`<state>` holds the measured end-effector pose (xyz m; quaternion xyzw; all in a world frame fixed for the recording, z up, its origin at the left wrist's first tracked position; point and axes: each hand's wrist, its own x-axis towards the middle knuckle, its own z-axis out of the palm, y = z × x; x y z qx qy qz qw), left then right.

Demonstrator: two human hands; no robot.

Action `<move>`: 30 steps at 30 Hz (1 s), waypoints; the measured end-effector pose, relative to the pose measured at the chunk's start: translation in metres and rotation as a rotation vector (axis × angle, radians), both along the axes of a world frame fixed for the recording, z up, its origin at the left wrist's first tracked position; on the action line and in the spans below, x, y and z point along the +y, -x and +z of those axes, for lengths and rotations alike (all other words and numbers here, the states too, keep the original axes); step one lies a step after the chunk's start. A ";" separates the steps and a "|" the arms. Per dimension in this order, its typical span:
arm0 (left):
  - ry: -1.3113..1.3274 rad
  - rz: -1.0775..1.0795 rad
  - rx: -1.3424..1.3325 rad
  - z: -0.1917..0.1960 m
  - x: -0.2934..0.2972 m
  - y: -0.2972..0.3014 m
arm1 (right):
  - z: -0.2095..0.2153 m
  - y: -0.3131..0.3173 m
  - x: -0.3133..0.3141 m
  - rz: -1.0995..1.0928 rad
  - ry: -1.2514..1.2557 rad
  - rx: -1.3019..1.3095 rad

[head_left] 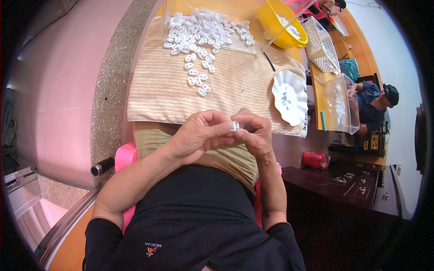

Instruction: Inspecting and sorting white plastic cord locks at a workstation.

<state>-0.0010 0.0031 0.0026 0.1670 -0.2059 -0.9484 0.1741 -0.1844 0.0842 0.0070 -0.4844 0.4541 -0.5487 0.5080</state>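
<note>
A small white two-holed piece [235, 126] sits at the fingertips of a seated person's left hand [199, 133] and right hand [257, 135], each grip pinching it, just off the near edge of a striped cloth [158, 90] bearing loose white pieces [199, 29] and a scalloped dish [296, 108].

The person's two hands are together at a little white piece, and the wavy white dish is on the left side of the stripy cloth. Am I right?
Almost! The wavy white dish is on the right side of the stripy cloth, as the head view shows. The left hand and right hand are together at a little white piece.
</note>
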 end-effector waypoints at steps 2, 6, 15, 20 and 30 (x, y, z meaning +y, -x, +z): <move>0.003 -0.015 0.009 0.000 0.000 -0.001 | 0.001 0.000 0.000 -0.006 -0.008 0.008; 0.024 -0.018 0.017 -0.001 0.001 -0.001 | 0.004 -0.004 -0.001 -0.002 0.047 0.088; 0.028 0.003 0.073 -0.001 0.002 -0.003 | 0.009 -0.018 0.000 -0.104 0.106 0.181; 0.049 0.022 0.072 -0.001 0.004 -0.001 | 0.010 -0.018 0.000 -0.114 0.125 0.188; 0.086 0.023 -0.001 0.001 0.001 0.000 | 0.014 -0.017 0.000 -0.020 -0.039 -0.129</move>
